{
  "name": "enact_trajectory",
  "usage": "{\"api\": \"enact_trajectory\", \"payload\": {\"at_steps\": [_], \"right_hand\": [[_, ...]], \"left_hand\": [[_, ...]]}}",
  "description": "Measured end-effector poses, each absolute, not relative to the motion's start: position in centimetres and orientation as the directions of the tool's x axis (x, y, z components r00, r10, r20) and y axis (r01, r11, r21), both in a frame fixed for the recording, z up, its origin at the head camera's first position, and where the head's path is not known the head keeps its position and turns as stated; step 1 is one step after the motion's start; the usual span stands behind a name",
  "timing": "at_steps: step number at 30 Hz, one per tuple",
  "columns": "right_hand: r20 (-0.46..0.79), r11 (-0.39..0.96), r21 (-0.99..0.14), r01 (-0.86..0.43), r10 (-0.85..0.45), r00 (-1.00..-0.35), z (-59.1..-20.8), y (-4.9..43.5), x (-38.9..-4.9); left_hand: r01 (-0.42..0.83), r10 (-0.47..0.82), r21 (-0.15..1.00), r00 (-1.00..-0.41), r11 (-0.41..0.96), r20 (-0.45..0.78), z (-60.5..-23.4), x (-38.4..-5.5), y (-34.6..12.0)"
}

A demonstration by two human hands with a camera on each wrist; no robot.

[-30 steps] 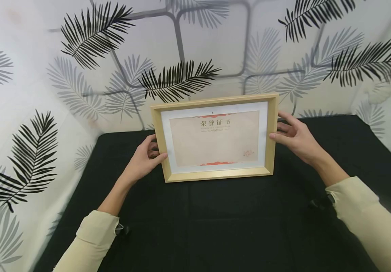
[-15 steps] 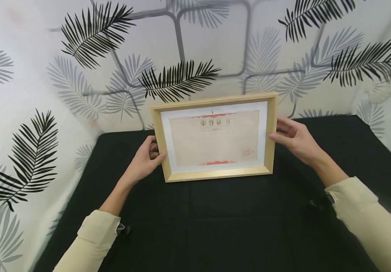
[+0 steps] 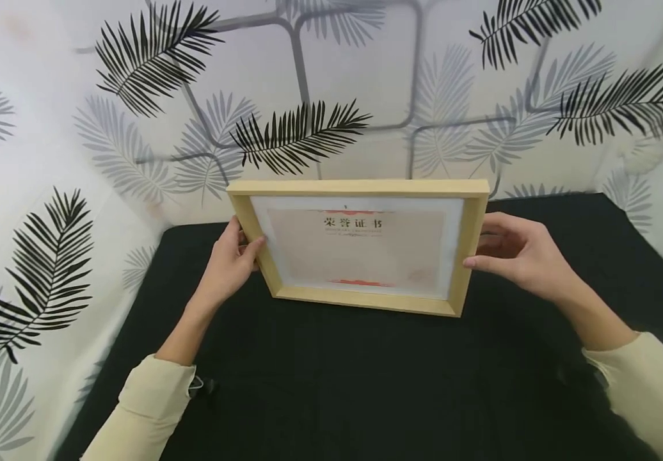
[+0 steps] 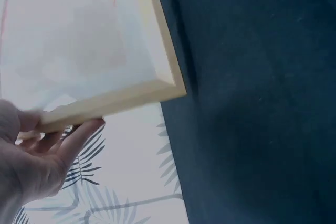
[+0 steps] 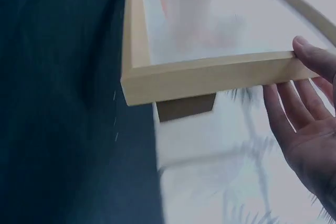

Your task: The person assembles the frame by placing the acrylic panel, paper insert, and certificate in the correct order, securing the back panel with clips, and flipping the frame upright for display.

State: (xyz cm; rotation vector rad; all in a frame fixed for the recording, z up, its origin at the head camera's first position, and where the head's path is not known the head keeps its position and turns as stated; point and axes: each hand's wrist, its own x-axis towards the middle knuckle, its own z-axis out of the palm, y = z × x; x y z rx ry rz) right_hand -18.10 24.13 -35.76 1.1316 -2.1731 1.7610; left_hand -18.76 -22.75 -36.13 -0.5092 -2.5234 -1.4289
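A pale wooden picture frame [image 3: 360,187] is held up over the black cloth, its top edge tipped toward me. Behind its pane lies a certificate [image 3: 354,253] with gold characters and red borders. The left hand [image 3: 228,266] grips the left side, thumb on the front and fingers behind. On the opposite side the right hand [image 3: 530,259] pinches the edge, thumb in front; in the right wrist view its fingers [image 5: 283,108] reach behind the wood. A brown flap [image 5: 186,108] sticks out from the frame's back in that view.
A black cloth [image 3: 331,384] covers the table. Behind it and at the left hangs a white backdrop [image 3: 360,77] printed with black and grey leaves. Light sleeves [image 3: 153,397] cover both forearms.
The frame's top has tipped toward me and its right side has come nearer. The right hand has moved right and slightly down with it; the left hand has shifted a little left and up.
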Motion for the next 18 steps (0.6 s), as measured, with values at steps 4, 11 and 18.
{"api": "enact_trajectory", "payload": {"at_steps": [4,11,18], "right_hand": [[0.620,0.055,-0.659,-0.750,-0.525,-0.583,-34.5,21.8,-15.3],[0.644,-0.062,-0.638,-0.768,-0.590,-0.487,-34.0,19.8,-14.0],[0.547,-0.289,-0.800,-0.525,-0.711,-0.443,-34.5,21.4,-16.1]], "left_hand": [[0.419,0.138,0.745,-0.901,0.518,0.411,-35.2,-19.6,-23.5],[0.404,0.070,0.761,-0.900,0.508,0.431,-33.9,-20.3,-24.6],[0.387,0.065,0.841,-0.917,0.379,0.393,-33.2,-21.3,-24.9]]}}
